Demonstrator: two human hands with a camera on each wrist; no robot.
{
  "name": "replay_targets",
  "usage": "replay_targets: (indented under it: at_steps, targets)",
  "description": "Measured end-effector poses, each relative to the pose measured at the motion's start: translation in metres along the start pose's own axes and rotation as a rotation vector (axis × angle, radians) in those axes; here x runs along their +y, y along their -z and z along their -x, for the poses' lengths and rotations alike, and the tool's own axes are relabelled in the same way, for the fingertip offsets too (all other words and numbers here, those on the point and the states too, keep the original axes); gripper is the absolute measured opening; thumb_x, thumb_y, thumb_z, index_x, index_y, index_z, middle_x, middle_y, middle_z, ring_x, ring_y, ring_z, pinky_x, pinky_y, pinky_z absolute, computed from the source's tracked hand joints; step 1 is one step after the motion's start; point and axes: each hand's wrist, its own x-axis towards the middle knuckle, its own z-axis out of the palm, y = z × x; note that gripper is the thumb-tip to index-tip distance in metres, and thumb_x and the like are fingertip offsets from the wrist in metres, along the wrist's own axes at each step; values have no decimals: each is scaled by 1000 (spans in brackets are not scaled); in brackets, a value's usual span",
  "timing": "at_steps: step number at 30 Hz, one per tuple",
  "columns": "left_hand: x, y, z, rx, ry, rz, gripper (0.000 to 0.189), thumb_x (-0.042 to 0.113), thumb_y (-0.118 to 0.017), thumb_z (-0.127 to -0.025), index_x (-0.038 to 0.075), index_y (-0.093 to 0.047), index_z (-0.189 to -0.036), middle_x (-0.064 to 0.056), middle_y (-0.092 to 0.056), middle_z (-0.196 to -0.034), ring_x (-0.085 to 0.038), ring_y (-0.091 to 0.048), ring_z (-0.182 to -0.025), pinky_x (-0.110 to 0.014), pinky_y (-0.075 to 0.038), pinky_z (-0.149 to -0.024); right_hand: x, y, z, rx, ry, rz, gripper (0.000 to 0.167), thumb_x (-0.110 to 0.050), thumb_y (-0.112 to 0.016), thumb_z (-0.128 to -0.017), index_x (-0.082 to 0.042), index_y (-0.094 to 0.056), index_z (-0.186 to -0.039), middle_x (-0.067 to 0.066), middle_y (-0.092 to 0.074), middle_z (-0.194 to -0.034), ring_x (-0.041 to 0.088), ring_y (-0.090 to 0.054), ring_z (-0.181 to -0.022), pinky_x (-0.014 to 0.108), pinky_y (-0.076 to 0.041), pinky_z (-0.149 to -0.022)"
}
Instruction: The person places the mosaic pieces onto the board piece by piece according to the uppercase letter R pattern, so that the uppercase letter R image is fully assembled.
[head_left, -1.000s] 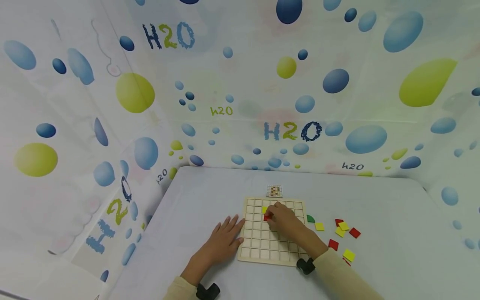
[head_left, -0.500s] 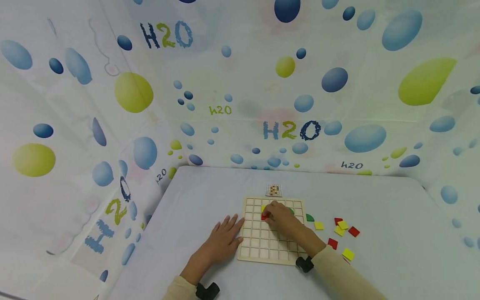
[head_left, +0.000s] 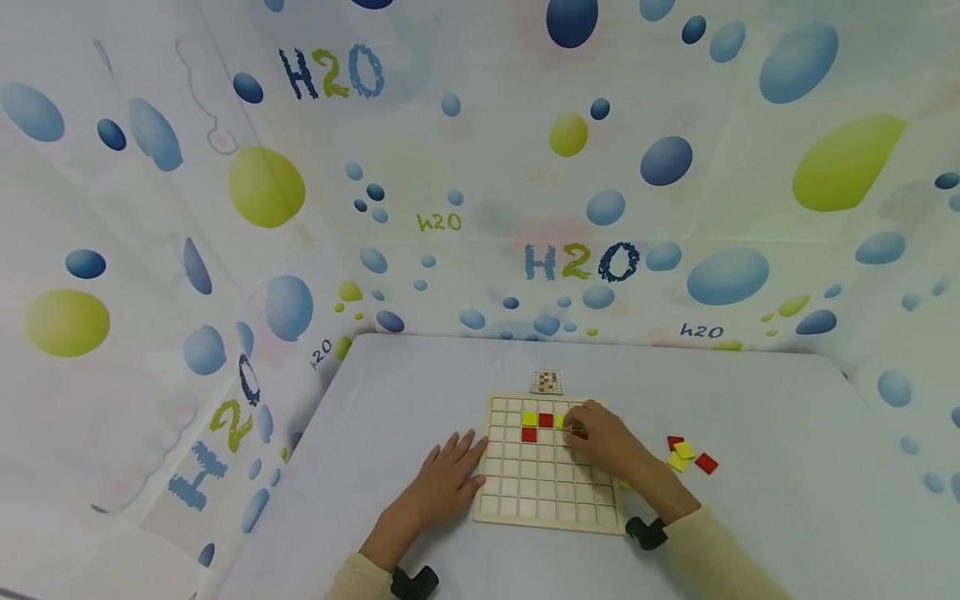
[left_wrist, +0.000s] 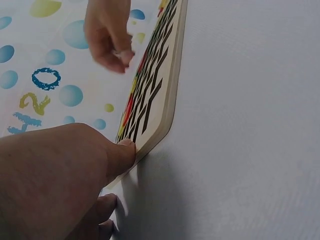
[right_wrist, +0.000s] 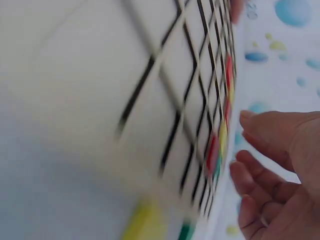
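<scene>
A wooden grid board [head_left: 517, 498] lies on the white table. My left hand [head_left: 444, 483] lies with spread fingers at its left edge, the thumb [left_wrist: 122, 156] touching the rim in the left wrist view. On the grid sit a yellow tile [head_left: 529, 418], a red tile [head_left: 546, 421] to its right and another red tile [head_left: 529, 435] below. My right hand [head_left: 606, 437] is over the board's upper right, partly covering another yellow tile [head_left: 559, 422] and a red one [head_left: 579, 433]. In the right wrist view its thumb and fingers stand apart with nothing between them; a green piece [right_wrist: 218, 165] shows on the board.
A small pattern card [head_left: 547, 382] lies behind the board. Right of the board are loose pieces, including a red square [head_left: 707, 463] and a yellow square [head_left: 683, 450]; my right forearm hides others. Patterned sheeting [head_left: 480, 150] rises behind and beside the table.
My right hand has left the red tile at the board's upper left and moved right, uncovering red and yellow tiles in the upper row. The left hand has stayed in place.
</scene>
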Motion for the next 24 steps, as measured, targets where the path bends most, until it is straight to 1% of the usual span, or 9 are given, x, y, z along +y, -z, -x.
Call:
replay_targets:
  at_steps: [2,4,7,8,11,14,16,20,24]
  targets:
    - [0,0,0,0,-2,-6,63,36,-54,-110,15,-36,-166,-14,-28,-173,-42,-22,-161,-67,-21,-126,13,12,10,-12,-49,14,27,-22,-78,-98,-12,-70,-122,6,-64,-118,21,-62,-104,46,-56,-97]
    - [-1,1,1,5,-11,-9,62,35,-54,-110,14,-36,-165,-15,-28,-173,-43,-23,-160,-67,-21,-125,24,23,22,-23,-103,8,36,-24,-79,-96,-10,-67,-127,10,-63,-121,25,-61,-106,48,-57,-96]
    - [-2,2,1,12,-19,-13,61,34,-53,-110,13,-37,-165,-16,-29,-173,-43,-23,-160,-68,-22,-125,39,35,38,-36,-142,16,47,-22,-83,-93,-7,-63,-132,14,-61,-125,30,-62,-113,53,-56,-98]
    - [-2,2,1,13,-18,-14,61,34,-53,-110,13,-36,-165,-16,-29,-173,-43,-23,-160,-68,-21,-125,43,37,42,-38,-155,16,48,-22,-84,-92,-6,-62,-132,14,-61,-125,30,-61,-113,53,-57,-98]
    - [-3,1,1,12,-14,-20,61,35,-52,-111,13,-36,-166,-16,-28,-173,-43,-23,-160,-67,-21,-125,52,38,51,-55,-181,26,44,-20,-84,-92,-6,-64,-128,11,-62,-120,27,-59,-109,50,-57,-97]
    - [-3,1,2,12,-14,-17,61,34,-52,-111,13,-36,-166,-16,-28,-173,-43,-23,-160,-68,-22,-125,56,36,53,-56,-194,29,34,-18,-82,-93,-7,-66,-121,8,-62,-114,24,-57,-103,46,-56,-95]
    - [-2,1,2,15,-20,-5,61,34,-52,-110,12,-37,-165,-17,-29,-173,-44,-23,-160,-68,-22,-125,58,34,53,-47,-201,29,31,-16,-82,-93,-7,-67,-119,8,-62,-111,23,-57,-101,46,-56,-95]
    - [-1,1,3,17,-29,11,62,34,-53,-110,11,-37,-165,-18,-29,-172,-44,-24,-160,-69,-22,-124,61,31,54,-24,-215,15,30,-12,-80,-94,-5,-68,-120,9,-62,-109,24,-57,-100,48,-57,-96]
    - [0,1,3,11,-27,11,62,35,-53,-110,12,-36,-165,-17,-29,-173,-44,-23,-160,-69,-21,-125,66,28,54,-14,-203,3,30,-11,-78,-96,-4,-68,-123,9,-62,-112,25,-59,-103,48,-57,-98]
